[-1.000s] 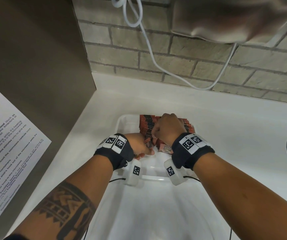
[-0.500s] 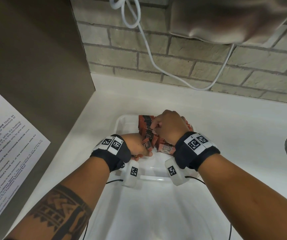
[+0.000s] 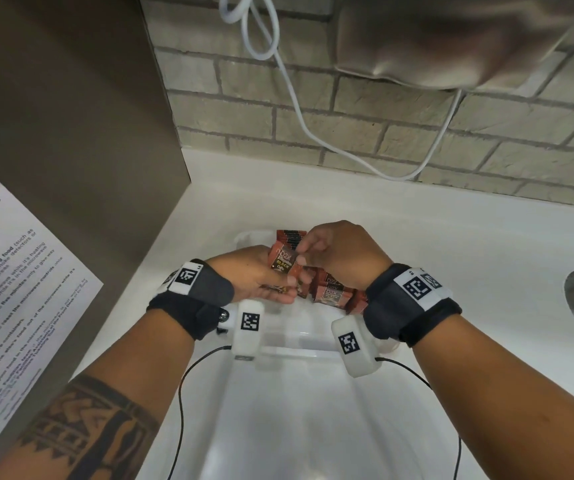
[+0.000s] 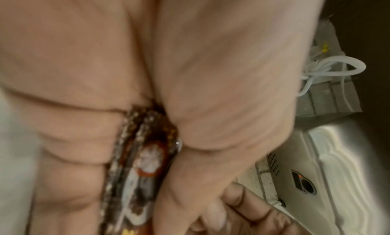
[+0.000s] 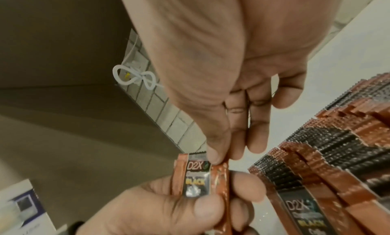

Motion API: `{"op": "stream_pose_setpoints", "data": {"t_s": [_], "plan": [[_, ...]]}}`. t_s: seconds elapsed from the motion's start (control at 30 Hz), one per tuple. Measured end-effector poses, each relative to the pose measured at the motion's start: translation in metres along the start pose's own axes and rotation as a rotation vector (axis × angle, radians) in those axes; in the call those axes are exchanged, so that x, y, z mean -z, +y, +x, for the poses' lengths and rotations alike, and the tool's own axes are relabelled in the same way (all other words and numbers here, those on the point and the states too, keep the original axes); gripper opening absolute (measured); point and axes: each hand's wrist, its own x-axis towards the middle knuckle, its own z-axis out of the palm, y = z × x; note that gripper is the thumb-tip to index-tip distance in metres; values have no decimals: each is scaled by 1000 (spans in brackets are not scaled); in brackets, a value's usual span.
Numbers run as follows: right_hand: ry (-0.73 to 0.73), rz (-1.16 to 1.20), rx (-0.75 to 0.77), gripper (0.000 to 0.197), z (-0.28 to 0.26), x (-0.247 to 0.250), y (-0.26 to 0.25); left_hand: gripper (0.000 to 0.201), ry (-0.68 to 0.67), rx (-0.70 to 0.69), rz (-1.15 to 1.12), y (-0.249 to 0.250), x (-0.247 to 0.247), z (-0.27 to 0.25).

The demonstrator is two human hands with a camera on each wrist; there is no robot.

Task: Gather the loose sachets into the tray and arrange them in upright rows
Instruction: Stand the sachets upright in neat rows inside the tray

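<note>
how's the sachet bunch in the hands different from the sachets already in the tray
The held sachets form a small bunch lifted above the tray, gripped by the left hand and pinched at the top by the right hand; the row of sachets is a far larger pack standing on edge in the tray, untouched. Both share copper-and-black D2X wrappers.

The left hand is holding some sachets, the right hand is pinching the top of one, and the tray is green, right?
Not quite: the tray is white, not green, as the head view shows. The rest holds: the left hand grips a few sachets, and the right hand pinches the top edge of one, clearest in the right wrist view.
</note>
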Motion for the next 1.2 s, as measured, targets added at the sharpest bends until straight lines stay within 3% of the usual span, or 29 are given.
{"op": "stream_pose_setpoints", "data": {"t_s": [0.2, 0.4, 0.57, 0.63, 0.7, 0.8, 0.9, 1.1, 1.2], "plan": [[20, 1, 50, 2, -1, 2, -5, 24, 92, -95, 90, -3, 1, -2], [26, -84, 12, 6, -3, -5, -5, 23, 163, 13, 391, -16, -1, 1], [53, -149, -39, 17, -5, 2, 0, 10, 386, 147, 561, -7, 20, -14], [-2, -243, -81, 21, -7, -2, -2, 9, 349, 235, 689, -3, 20, -17], [-39, -340, -138, 19, -2, -13, -3, 7, 226, 270, 748, 1, 9, -14], [-8, -475, -255, 22, 14, -35, -1, 13, 107, 283, 780, -3, -7, -2], [-34, -622, -322, 29, 26, -48, 1, 14, 87, 305, 839, -11, -12, 13], [-8, -695, -284, 10, 30, -45, 6, 13, 57, 320, 816, -14, -12, 25], [21, -681, -254, 16, 34, -43, 9, 29, 82, 324, 775, -16, -11, 30]]}}
